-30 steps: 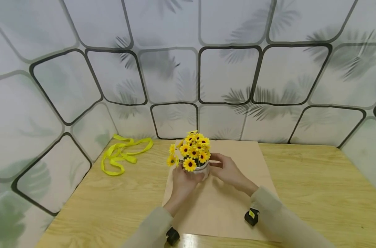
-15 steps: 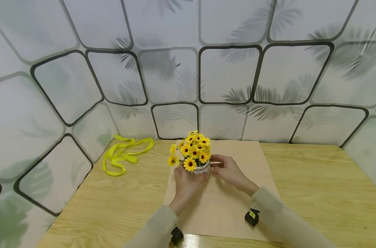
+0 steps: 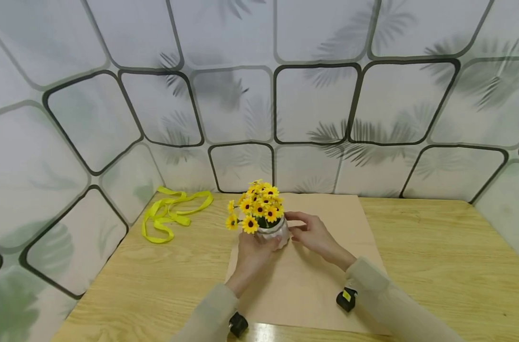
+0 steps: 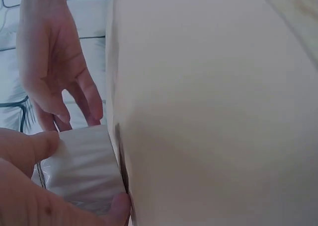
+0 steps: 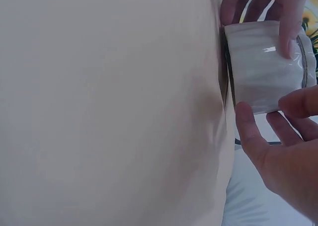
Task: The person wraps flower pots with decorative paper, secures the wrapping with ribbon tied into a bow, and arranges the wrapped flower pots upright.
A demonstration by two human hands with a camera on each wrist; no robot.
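Note:
A small white flower pot (image 3: pixel 276 233) with several yellow artificial flowers (image 3: pixel 259 209) tilts to the left on a sheet of brown paper (image 3: pixel 315 294). My left hand (image 3: pixel 254 254) grips the pot from the left, its thumb across the front. In the left wrist view a narrow dark gap shows between the pot (image 4: pixel 84 161) and the paper. My right hand (image 3: pixel 317 240) is at the pot's right side, fingers loosely bent and thumb apart. The right wrist view has this right hand's (image 5: pixel 293 161) fingertips right at the pot's side.
A loose yellow ribbon (image 3: pixel 167 216) lies in loops at the back left of the wooden table (image 3: pixel 430 256). Behind and to the left stands a patterned curtain-like wall (image 3: pixel 315 104). A black wrist camera (image 3: pixel 346 299) sits at the right cuff.
The flowers and pot top have leaned to the left, showing more of the pot's right side. My left hand has shifted slightly left; the right hand stays almost in place.

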